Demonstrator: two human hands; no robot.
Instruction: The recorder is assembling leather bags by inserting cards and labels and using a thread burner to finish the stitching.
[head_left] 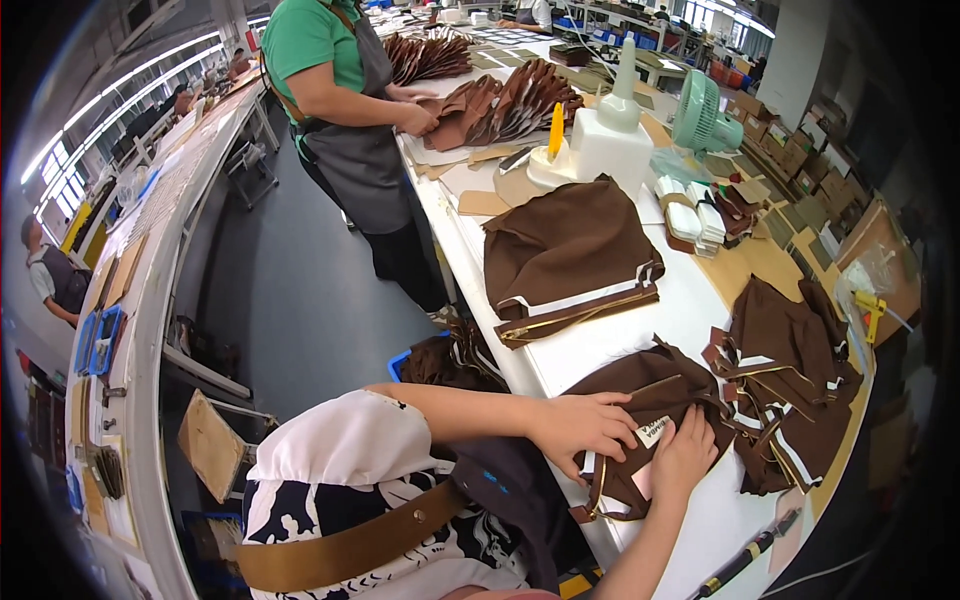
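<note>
A dark brown fabric piece (640, 385) with a zipper and white tape lies on the white table in front of me. A small white printed label (655, 431) sits on it between my hands, and a pale pink patch (642, 482) shows just below. My left hand (588, 432) rests on the fabric left of the label, its fingers stretched out. To the right, my right hand (686, 452) lies over the fabric with extended fingers, its fingertips beside the label. Neither hand grips anything that I can see.
Beyond lies a brown fabric stack (570, 250) with zippers; another pile (790, 370) is at the right. A slim dark tool (745, 560) lies at the near right. A white bottle (612, 140) and green fan (697, 112) stand farther back. A co-worker (345, 100) handles brown pieces.
</note>
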